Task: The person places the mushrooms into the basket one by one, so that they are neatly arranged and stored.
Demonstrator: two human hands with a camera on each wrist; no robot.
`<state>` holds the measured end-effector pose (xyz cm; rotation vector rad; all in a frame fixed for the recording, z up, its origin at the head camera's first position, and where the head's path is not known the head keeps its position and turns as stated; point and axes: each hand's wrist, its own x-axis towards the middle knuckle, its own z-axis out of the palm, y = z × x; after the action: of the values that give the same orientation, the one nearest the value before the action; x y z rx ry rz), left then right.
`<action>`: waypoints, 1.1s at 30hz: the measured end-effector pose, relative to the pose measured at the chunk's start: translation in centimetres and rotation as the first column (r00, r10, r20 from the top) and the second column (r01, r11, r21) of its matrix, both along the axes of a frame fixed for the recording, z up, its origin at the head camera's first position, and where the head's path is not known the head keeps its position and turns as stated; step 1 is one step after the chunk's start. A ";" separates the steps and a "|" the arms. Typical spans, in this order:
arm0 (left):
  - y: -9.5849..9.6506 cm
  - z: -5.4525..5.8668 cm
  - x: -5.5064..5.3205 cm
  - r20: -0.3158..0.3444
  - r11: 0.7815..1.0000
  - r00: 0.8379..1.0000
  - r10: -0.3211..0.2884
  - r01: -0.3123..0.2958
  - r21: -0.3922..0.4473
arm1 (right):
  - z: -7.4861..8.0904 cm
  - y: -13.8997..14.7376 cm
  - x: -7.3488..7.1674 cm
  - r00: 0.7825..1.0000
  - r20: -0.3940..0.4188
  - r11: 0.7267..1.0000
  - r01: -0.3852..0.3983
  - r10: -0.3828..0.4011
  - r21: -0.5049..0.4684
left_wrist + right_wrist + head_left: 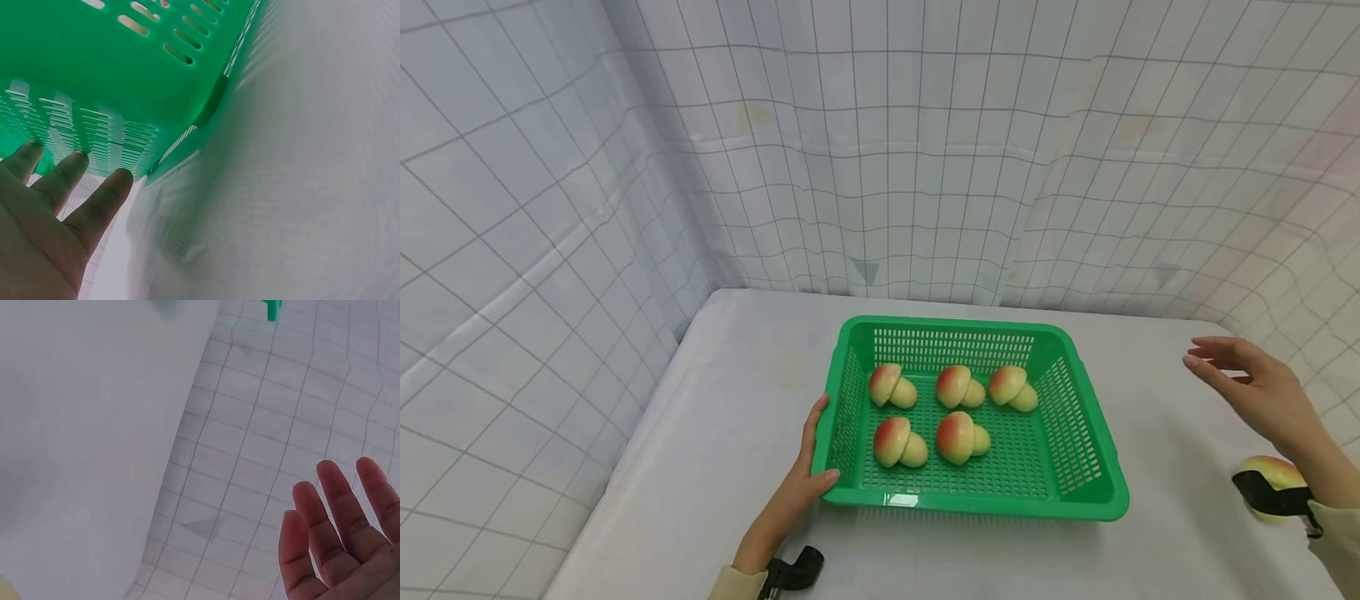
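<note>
A green plastic basket [970,505] with slotted walls stands on the white-covered table. Inside it lie several toy mushrooms [893,442] with red-and-yellow caps and pale stems, spaced in two rows. My left hand [793,496] holds the basket's near left corner, thumb over the rim and fingers spread along the outer wall; in the left wrist view the fingertips [119,181] reach that wall. To the right of the basket, my right hand [1262,387] hovers above the table, fingers loosely bent and holding nothing. Below its wrist lies a yellow-and-red object [1270,473], partly hidden by the black wrist mount.
White cloth with a grey grid hangs behind the table [737,358] and along both sides. A black wrist mount [797,568] sits on the left forearm. In the right wrist view, the table edge runs beside the gridded cloth [250,456].
</note>
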<state>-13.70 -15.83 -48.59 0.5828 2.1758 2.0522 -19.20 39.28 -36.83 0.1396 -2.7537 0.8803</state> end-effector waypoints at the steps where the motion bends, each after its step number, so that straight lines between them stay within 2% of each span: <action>1: 0.0 0.0 0.0 -0.001 1.000 1.000 0.000 0.000 0.000 | -0.2 0.4 0.2 1.000 -0.006 1.000 0.015 -0.015 -0.008; 6: 0.0 0.0 -0.1 0.006 1.000 1.000 -0.003 0.003 0.008 | -1.5 2.1 1.3 0.994 -0.028 0.994 0.101 -0.102 -0.028; 10: 0.0 0.0 -0.1 0.004 1.000 1.000 -0.002 0.002 0.011 | -2.8 3.3 2.2 0.985 -0.013 0.985 0.170 -0.171 -0.015; 17: 0.0 0.1 -0.1 0.002 1.000 1.000 0.013 -0.013 0.009 | -4.6 5.1 3.4 0.958 0.115 0.965 0.263 -0.263 0.015; 22: 0.0 0.1 -0.1 0.002 1.000 1.000 0.013 -0.013 0.014 | -6.1 6.3 4.3 0.943 0.139 0.953 0.299 -0.302 0.045; 25: 0.0 0.1 -0.1 0.003 1.000 1.000 0.006 -0.006 0.016 | -7.0 6.9 4.8 0.923 0.168 0.938 0.340 -0.347 0.072; 29: 0.0 0.0 -0.2 0.000 1.000 1.000 0.002 -0.002 0.014 | -8.0 7.4 5.5 0.886 0.241 0.917 0.393 -0.396 0.060; 33: 0.0 0.0 -0.1 -0.001 1.000 1.000 0.000 0.000 0.017 | -8.7 7.8 6.1 0.890 0.255 0.925 0.378 -0.377 0.045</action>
<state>-13.85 -15.82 -48.60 0.5861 2.1607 2.0730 -13.14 47.05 -45.50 -0.5364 -2.8611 0.8454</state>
